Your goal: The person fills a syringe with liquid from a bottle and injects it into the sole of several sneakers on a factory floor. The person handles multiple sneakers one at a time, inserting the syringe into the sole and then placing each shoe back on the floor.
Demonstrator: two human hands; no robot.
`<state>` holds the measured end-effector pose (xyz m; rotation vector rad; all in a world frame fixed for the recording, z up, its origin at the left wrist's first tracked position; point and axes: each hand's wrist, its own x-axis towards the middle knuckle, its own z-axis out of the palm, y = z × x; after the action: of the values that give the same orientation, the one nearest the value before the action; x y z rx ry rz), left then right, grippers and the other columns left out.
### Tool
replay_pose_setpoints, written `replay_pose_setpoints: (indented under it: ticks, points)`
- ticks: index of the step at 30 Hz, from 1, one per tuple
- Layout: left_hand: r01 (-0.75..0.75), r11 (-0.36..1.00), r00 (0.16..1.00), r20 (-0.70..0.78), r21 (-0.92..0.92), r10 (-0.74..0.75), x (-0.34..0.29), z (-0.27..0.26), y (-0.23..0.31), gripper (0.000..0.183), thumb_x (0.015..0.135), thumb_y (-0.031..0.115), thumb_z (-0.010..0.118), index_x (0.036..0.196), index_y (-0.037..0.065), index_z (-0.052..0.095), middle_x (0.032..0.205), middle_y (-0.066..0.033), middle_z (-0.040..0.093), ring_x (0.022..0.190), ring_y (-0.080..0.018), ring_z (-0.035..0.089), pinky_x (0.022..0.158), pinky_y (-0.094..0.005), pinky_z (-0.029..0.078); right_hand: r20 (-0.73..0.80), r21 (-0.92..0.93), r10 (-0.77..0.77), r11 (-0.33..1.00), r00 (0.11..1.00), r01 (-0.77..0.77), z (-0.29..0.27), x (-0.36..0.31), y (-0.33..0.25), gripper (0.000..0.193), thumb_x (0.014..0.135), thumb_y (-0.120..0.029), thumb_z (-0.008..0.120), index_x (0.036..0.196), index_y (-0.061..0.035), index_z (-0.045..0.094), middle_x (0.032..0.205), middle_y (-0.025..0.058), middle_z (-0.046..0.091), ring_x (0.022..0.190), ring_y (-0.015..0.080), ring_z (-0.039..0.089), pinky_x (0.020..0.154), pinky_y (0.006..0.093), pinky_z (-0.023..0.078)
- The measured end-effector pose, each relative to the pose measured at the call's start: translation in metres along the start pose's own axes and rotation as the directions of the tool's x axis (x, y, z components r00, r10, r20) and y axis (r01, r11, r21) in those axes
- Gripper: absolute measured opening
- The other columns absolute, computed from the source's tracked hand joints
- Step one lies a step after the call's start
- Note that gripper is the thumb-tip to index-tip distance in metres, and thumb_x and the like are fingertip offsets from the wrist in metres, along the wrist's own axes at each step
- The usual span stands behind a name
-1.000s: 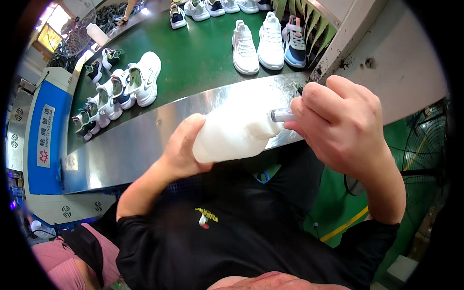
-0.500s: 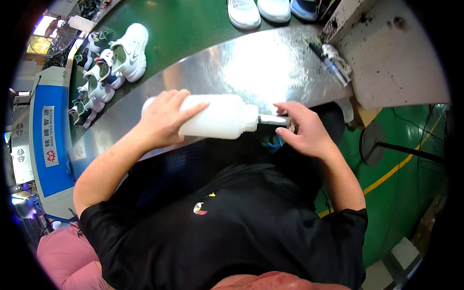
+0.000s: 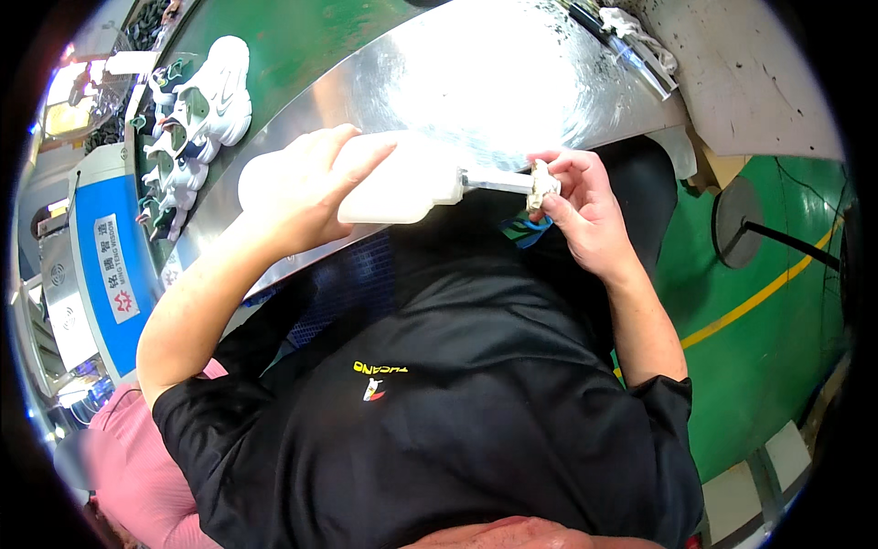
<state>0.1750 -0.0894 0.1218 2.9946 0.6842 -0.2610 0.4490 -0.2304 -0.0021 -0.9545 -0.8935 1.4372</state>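
Note:
A translucent white plastic bottle [image 3: 402, 188] lies sideways in the air, its neck to the right. My left hand [image 3: 311, 188] is wrapped over the bottle's body, thumb along its near side. Out of the neck runs a narrow greyish stem [image 3: 497, 181]. At the stem's far end sits a crusty off-white piece [image 3: 540, 188], whose exact kind I cannot make out. The thumb and fingers of my right hand [image 3: 590, 215] close on that piece from the right.
Behind the bottle is a shiny metal tabletop [image 3: 366, 87]. Pen-like tools [image 3: 631, 59] and a crumpled white cloth [image 3: 636, 27] lie at its far right. White sneakers [image 3: 215, 91] line the green surface [image 3: 283, 46] at left. A person in pink [image 3: 146, 457] is at lower left.
The right fingers have closed on the piece at the stem's end, which now shows clearly. Bottle and left hand have shifted slightly left and away. The view has turned, so the far sneakers left the picture.

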Motion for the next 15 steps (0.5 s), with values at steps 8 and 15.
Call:
replay_pose_setpoints:
  ticks: [8, 15]
  points:
    - [0.021, 0.995, 0.998, 0.058, 0.098, -0.027, 0.009, -0.009, 0.006, 0.081, 0.052, 0.011, 0.076, 0.128, 0.016, 0.046, 0.12, -0.0137, 0.052, 0.105, -0.0294, 0.057, 0.083, -0.0358, 0.05, 0.04, -0.025, 0.092, 0.996, 0.995, -0.091, -0.001, -0.007, -0.001, 0.012, 0.085, -0.006, 0.064, 0.094, -0.0049, 0.056, 0.075, -0.0005, 0.06, 0.061, 0.003, 0.05, 0.055, 0.0184, 0.041]
    - [-0.007, 0.989, 0.983, 0.183, 0.149, -0.021, 0.015, -0.018, 0.008, 0.085, 0.05, 0.005, 0.076, 0.129, 0.017, 0.046, 0.122, -0.0148, 0.048, 0.112, -0.0324, 0.051, 0.091, -0.0399, 0.045, 0.066, 0.286, 0.201, 0.935, 0.977, -0.211, -0.005, -0.007, 0.011, 0.013, 0.082, 0.0, 0.064, 0.092, -0.0043, 0.058, 0.077, 0.0033, 0.061, 0.064, 0.0059, 0.056, 0.047, 0.0177, 0.043]
